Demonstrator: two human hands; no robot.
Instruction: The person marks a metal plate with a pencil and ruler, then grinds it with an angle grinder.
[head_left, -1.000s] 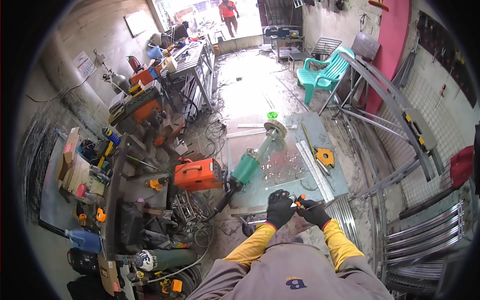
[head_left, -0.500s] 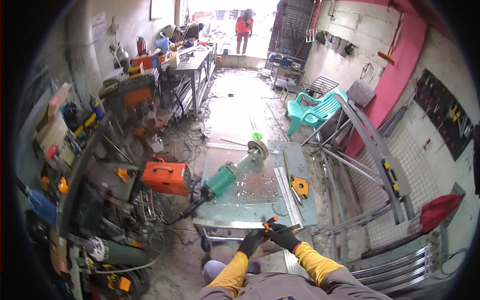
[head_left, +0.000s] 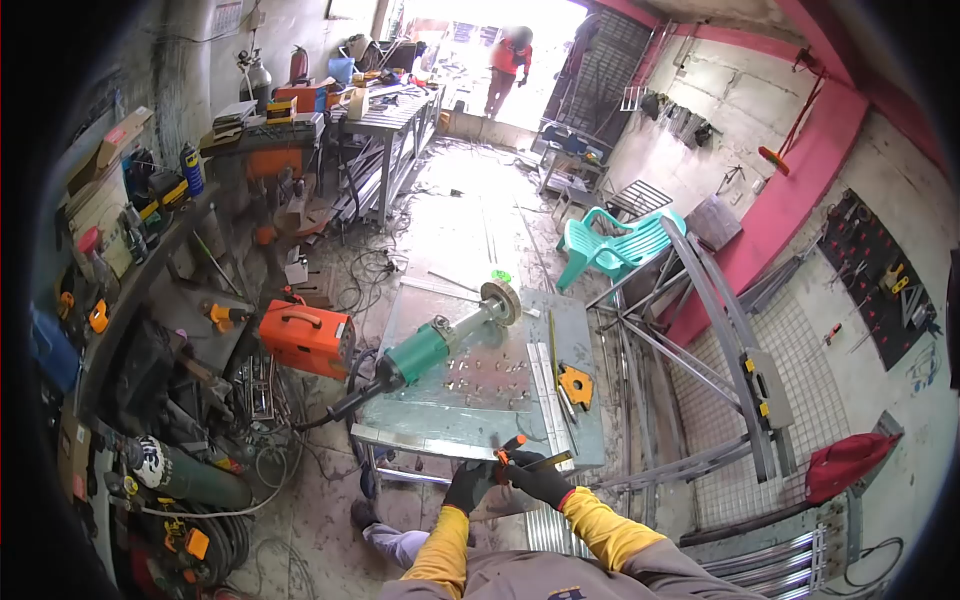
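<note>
My left hand [head_left: 468, 488], in a dark glove, is closed at the near edge of the metal-topped table [head_left: 440, 425]. Beside it, my right hand [head_left: 541, 484], gloved the same way, is also closed. Between them is a tool with orange parts [head_left: 512, 443]; its exact kind is too small to make out. A flat, dark bar [head_left: 551, 462] sticks out to the right of my right hand. On the table lie a large green angle grinder [head_left: 418, 355] with a disc, metal strips [head_left: 548, 392] and a yellow-orange magnetic welding square [head_left: 575, 386].
An orange machine [head_left: 306, 338] stands left of the table, and a gas cylinder [head_left: 190, 472] lies near hoses. To the right are a green plastic chair [head_left: 622, 245] and a metal frame [head_left: 715, 325]. A person in red [head_left: 510, 65] is at the bright doorway.
My view has shifted, so the table and grinder appear further left. Both hands stay together around the orange-parted tool. The person at the doorway now leans to one side.
</note>
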